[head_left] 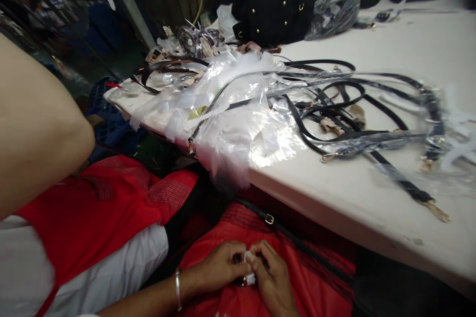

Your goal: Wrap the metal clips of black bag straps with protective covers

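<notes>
Low in the head view, over a red garment, my left hand (221, 265) and my right hand (273, 277) meet with bent, pinching fingers. Between the fingertips is a small white strip (250, 278), with a bit of shiny metal beside it; the fingers hide most of it. A black strap with a gold buckle (269, 219) lies across the red cloth just beyond my hands. Whether this strap joins the piece in my fingers I cannot tell.
On the white table (334, 203) lie a heap of clear plastic bags (238, 124) and tangled black straps (345, 109) with gold clasps. Behind stands a black bag (273, 17). Another person's bare arm (40, 129) is close on the left.
</notes>
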The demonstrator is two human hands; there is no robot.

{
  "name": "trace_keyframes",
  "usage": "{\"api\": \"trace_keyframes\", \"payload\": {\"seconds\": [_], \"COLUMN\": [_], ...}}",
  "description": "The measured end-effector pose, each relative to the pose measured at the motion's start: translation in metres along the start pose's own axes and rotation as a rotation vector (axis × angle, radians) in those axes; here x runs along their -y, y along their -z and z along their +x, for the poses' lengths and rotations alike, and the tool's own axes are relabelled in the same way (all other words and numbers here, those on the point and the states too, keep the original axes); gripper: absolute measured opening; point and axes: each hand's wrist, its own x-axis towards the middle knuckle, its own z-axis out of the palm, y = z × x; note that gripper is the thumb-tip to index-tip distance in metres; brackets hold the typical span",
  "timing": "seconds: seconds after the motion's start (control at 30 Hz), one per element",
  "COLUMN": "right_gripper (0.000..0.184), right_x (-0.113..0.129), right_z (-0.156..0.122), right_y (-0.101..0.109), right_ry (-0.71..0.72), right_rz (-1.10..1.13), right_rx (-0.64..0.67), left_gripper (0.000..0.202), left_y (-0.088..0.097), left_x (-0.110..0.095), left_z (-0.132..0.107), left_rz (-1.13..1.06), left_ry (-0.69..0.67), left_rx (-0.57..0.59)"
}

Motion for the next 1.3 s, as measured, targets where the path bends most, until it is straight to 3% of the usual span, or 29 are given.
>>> {"api": "trace_keyframes", "payload": {"seconds": [0.13,0.3,0.4,0.7,0.93,1.17,1.3], "right_gripper": [0.027,0.026,0.027,0.027,0.034,0.041,0.041], "right_x": [-0.002,-0.001,-0.001,-0.004,-0.018,0.002,0.004], "right_z": [0.002,-0.001,-0.003,0.004,0.015,-0.01,-0.014], "right_y": [0.003,0.0,-0.004,-0.007,0.0,0.007,0.005], "right_ry": [-0.108,0.056,0.085,0.019,-0.086,-0.119,-0.141], "right_rz": [0.155,-0.173,-0.233,-0.013,0.209,0.425,0.436], "right_rx": [0.033,-0.005,-0.05,-0.161,-0.122,0.022,0.058], "left_gripper": [0.035,0.03,0.024,0.014,0.015,0.021,0.023], "left_y": [-0.01,-0.021,-0.021,-0.015,-0.011,-0.016,-0.017], "left_x": [0.007,0.012,0.007,-0.019,-0.008,0.007,0.006], "left_z": [0.008,0.009,0.007,0.011,0.022,0.013,0.009], "left_rz": [-0.23,-0.285,-0.279,-0.226,-0.215,-0.26,-0.272], "left_ry": [0.083,0.117,0.119,0.103,0.135,0.133,0.123], "left_rx": [-0.049,-0.127,-0.109,0.014,0.019,0.001,0.029]}}
